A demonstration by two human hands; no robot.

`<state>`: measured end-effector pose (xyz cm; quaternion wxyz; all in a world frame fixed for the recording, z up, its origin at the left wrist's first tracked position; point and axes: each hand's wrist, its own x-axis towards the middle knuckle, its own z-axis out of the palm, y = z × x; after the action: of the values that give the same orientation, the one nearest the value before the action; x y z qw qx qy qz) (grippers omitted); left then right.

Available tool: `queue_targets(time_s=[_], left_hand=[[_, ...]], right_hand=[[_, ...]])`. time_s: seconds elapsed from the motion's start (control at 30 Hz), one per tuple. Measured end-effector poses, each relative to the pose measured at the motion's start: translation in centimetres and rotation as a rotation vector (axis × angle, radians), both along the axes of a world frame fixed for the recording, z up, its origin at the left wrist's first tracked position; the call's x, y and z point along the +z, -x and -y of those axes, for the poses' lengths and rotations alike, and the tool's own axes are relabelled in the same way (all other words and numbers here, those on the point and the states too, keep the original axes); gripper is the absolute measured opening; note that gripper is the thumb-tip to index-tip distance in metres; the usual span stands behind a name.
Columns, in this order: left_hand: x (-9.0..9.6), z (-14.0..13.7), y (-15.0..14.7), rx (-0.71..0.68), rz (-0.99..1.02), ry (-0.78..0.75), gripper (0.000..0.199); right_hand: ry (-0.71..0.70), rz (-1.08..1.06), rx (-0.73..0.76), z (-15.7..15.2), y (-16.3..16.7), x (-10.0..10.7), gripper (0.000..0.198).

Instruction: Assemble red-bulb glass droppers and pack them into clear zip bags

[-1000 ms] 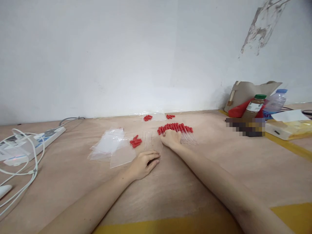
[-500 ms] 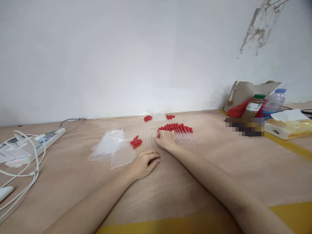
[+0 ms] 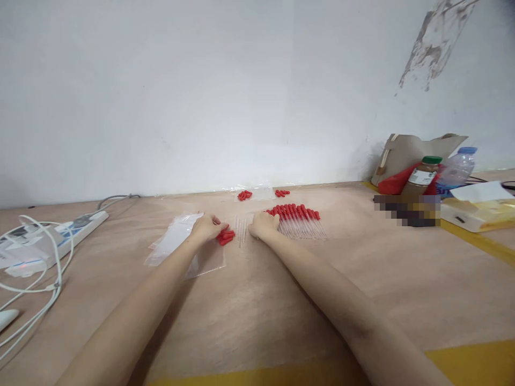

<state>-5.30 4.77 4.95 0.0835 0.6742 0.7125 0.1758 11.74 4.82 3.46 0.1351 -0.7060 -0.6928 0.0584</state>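
One left hand (image 3: 206, 228), one right hand (image 3: 263, 224), bare dropper tubes (image 3: 240, 230) between them

Palm down, the left hand reaches out over the table, its fingers bent toward the thumb at the edge of a loose pile of red dropper bulbs (image 3: 227, 240). Whether a bulb is pinched there I cannot tell. The right hand is turned inward, knuckles up and fingers curled under; its fingertips are hidden, so I cannot tell if they are closed on anything.

Thin, clear and nearly colourless, the bare tubes lie side by side just left of the right hand. The loose bulbs are glossy red, small and elongated, lying just right of the left fingers. On the right hand's other side, capped droppers (image 3: 300, 219) make a slanted row, red ends away from the person, pale stems fanned closely together.

Under and left of the left hand, clear plastic bags (image 3: 171, 238) overlap. Beyond both hands, near the wall (image 3: 209, 107), lie two small clusters of red bulbs (image 3: 244, 195). Farther left sits a white power strip (image 3: 86, 230); well to the right, a green-capped bottle (image 3: 421, 177).
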Motion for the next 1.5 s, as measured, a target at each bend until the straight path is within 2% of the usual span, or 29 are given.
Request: queue_targets(time_s=[0.1, 0.23, 0.37, 0.47, 0.6, 0.7, 0.8, 1.0, 1.5], left_hand=[[-0.3, -1.3, -0.4, 0.043, -0.010, 0.130, 0.024], [-0.5, -2.2, -1.0, 0.085, -0.014, 0.188, 0.021], [-0.1, -2.1, -1.2, 0.080, 0.002, 0.139, 0.020], [0.6, -0.6, -1.8, 0.022, 0.034, -0.016, 0.017], [0.3, 3.2, -3.6, -0.202, 0.117, -0.213, 0.020], [-1.2, 6.5, -5.1, -0.542, 0.245, -0.321, 0.027], [-2.7, 9.1, -6.2, -0.701, 0.254, -0.287, 0.020], [-3.6, 11.0, -7.1, -0.729, 0.353, -0.189, 0.017], [-3.9, 11.0, -7.0, -0.719, 0.420, -0.167, 0.019]], right_hand=[[0.008, 0.031, 0.027, 0.2, 0.1, 0.1, 0.021], [-0.027, 0.059, 0.059, 1.4, -0.8, 0.2, 0.022], [-0.173, 0.084, 0.069, 3.9, -3.9, 0.3, 0.028], [-0.307, 0.073, 0.160, 5.8, -7.2, -0.2, 0.025], [-0.444, -0.032, 0.370, 7.8, -11.1, -1.5, 0.023], [-0.512, -0.088, 0.473, 9.1, -12.4, -2.6, 0.030], [-0.523, -0.165, 0.520, 10.2, -12.4, -3.3, 0.027], [-0.512, -0.213, 0.628, 11.5, -11.7, -3.6, 0.021], [-0.459, -0.168, 0.719, 11.2, -11.6, -3.3, 0.022]])
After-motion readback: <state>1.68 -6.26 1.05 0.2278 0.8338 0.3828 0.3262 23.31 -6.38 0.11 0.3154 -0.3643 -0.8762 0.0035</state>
